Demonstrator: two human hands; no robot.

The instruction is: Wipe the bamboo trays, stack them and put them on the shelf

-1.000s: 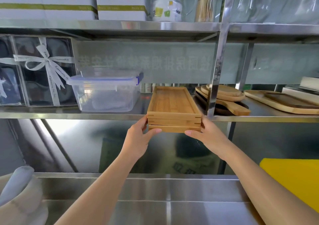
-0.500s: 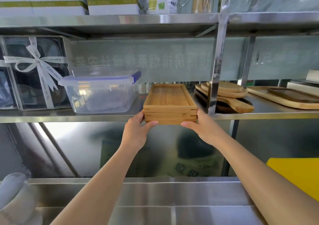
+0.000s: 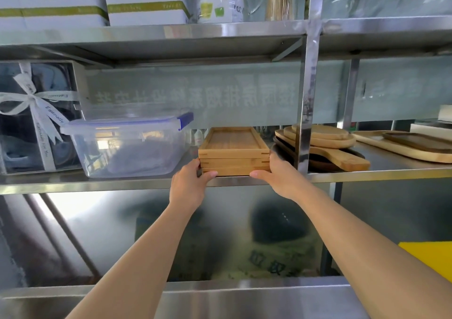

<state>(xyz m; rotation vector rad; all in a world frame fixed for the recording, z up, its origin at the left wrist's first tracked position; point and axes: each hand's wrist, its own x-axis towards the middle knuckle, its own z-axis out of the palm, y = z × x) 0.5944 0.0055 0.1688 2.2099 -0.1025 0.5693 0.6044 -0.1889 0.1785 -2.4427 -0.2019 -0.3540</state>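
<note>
On the middle steel shelf (image 3: 122, 184), right at its front edge, a stack of three bamboo trays (image 3: 234, 151) is sitting square, one on another, the top one showing its empty floor. The person is holding the stack at its near corners with both hands: the left hand (image 3: 188, 186) is pressing on the left corner with its thumb lying along the bottom tray's front, and the right hand (image 3: 281, 175) is doing the same at the right corner. Each grip is clamped on the stack, fingers wrapped round the sides.

Just left of the trays one clear plastic box (image 3: 127, 145) with a blue-clipped lid is standing, and beyond it one dark gift box tied with a white ribbon (image 3: 36, 115). To the right, past one upright steel post (image 3: 305, 98), a pile of wooden serving boards (image 3: 322, 142) is lying; I am counting at least three round ones and one with a handle. Farther right one wide wooden platter (image 3: 403, 147) is resting. On the shelf above, two white cartons (image 3: 144, 0) marked LIFE STYLE are standing side by side. Down at the lower right one yellow board (image 3: 430, 257) is showing.
</note>
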